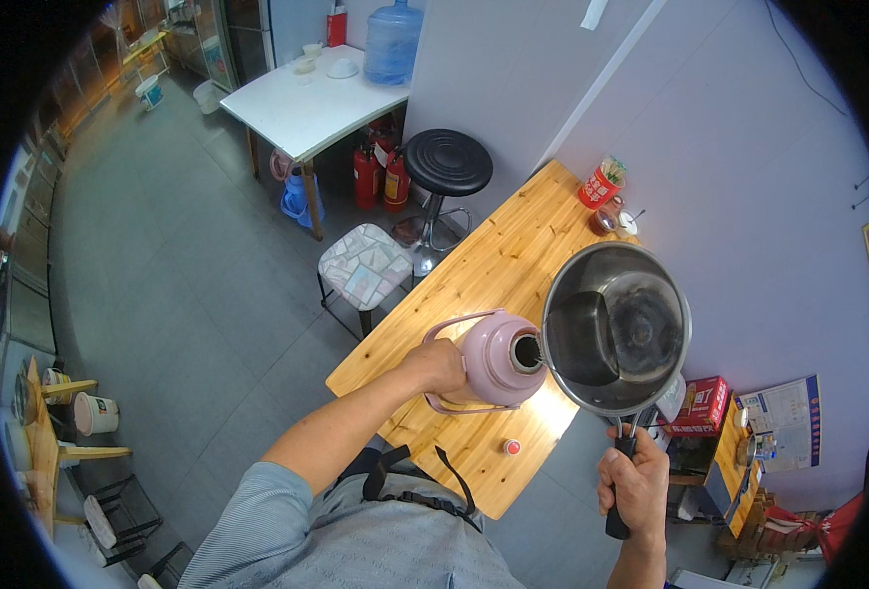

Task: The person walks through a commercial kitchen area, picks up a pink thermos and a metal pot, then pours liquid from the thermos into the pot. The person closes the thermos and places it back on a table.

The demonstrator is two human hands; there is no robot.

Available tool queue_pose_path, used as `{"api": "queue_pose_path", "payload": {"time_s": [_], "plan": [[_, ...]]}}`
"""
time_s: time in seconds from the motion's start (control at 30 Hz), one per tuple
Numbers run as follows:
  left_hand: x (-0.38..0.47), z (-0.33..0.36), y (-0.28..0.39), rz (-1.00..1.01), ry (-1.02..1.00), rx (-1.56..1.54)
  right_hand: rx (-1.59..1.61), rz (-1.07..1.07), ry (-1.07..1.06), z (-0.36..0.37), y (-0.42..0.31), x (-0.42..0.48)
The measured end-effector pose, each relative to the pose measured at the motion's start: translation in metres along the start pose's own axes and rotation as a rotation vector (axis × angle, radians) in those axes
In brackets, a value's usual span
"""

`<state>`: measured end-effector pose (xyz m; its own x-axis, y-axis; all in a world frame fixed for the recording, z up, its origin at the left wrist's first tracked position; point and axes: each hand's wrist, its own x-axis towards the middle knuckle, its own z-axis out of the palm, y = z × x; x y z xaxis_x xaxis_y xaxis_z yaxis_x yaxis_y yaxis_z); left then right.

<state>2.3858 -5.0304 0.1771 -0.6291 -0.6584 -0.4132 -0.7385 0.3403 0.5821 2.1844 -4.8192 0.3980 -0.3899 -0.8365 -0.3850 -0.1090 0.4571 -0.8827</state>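
My left hand [443, 366] grips the handle at the side of a pink thermos flask [495, 357], which is over the wooden table with its open mouth facing up. In my right hand [635, 471] is the black handle of a metal saucepan [615, 327]. The pan is tilted, its rim beside the flask's mouth, with liquid pooled on the side nearer the flask. A thin stream seems to run from rim to mouth. A red and white stopper [511, 447] lies on the wooden table [471, 258] near its front edge.
At the table's far end by the wall stand a red cup of skewers or sticks [599, 190] and condiment jars [604, 220]. Left of the table are a patterned stool [365, 266] and a black round stool [448, 162]. A white table [317, 103] holds a water bottle [393, 46].
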Motion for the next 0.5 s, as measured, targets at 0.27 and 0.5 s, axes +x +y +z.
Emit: {"api": "queue_pose_path", "payload": {"time_s": [0.27, 0.5], "plan": [[0.0034, 0.0045, -0.0037, 0.002, 0.012, -0.005, -0.046, -0.015, -0.002, -0.0001, 0.0005, 0.0005], [0.0025, 0.0009, -0.0017, 0.004, -0.045, 0.039, -0.095, -0.018, 0.0, 0.0001, -0.0002, 0.0011]]}}
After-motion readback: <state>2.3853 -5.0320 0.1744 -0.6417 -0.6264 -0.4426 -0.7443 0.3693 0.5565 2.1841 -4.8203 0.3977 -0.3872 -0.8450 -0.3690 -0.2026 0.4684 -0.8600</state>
